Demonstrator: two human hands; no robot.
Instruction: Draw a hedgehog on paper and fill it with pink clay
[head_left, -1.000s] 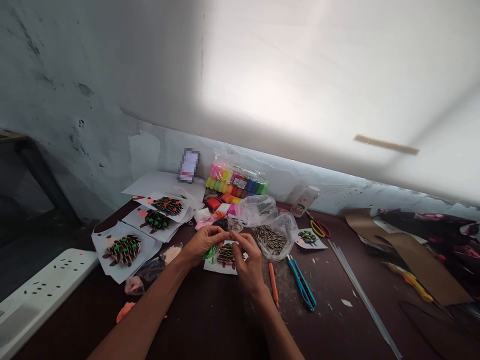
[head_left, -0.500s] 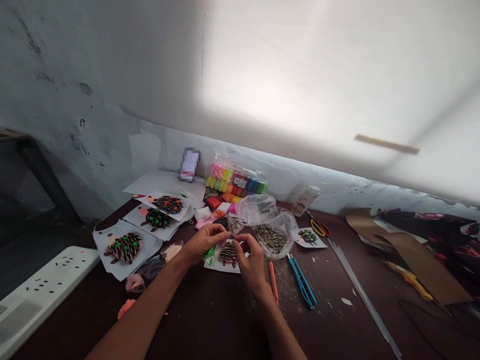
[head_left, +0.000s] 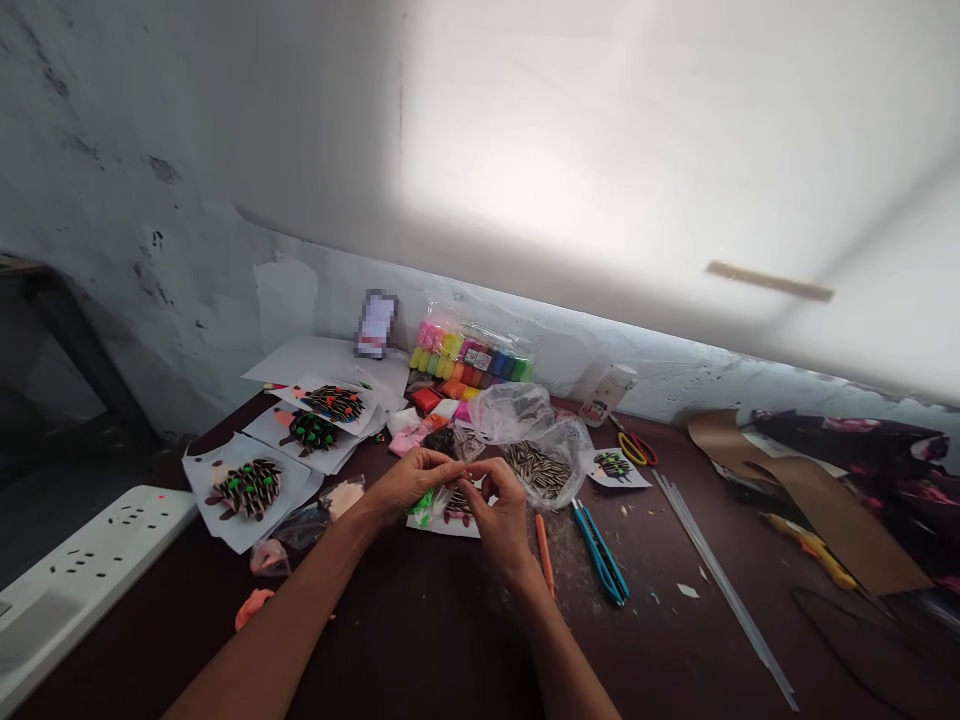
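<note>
My left hand is closed, with a small clear bag of green clay tucked under its fingers. Its thumb and index fingertips meet those of my right hand, which is pinched; whatever lies between the tips is too small to make out. Below both hands is a white card bearing a hedgehog shape with dark striped seed-like spines, partly covered by my fingers. Just behind my right hand, an open plastic bag holds many striped seeds.
Finished-looking hedgehog cards lie at left beside a power strip. Coloured clay packs stand against the wall. To the right are an orange stick, a blue cutter, scissors, glue sticks and a glue gun.
My fingertips have come together over the card; a small gap showed between the hands before. The view has shifted slightly.
</note>
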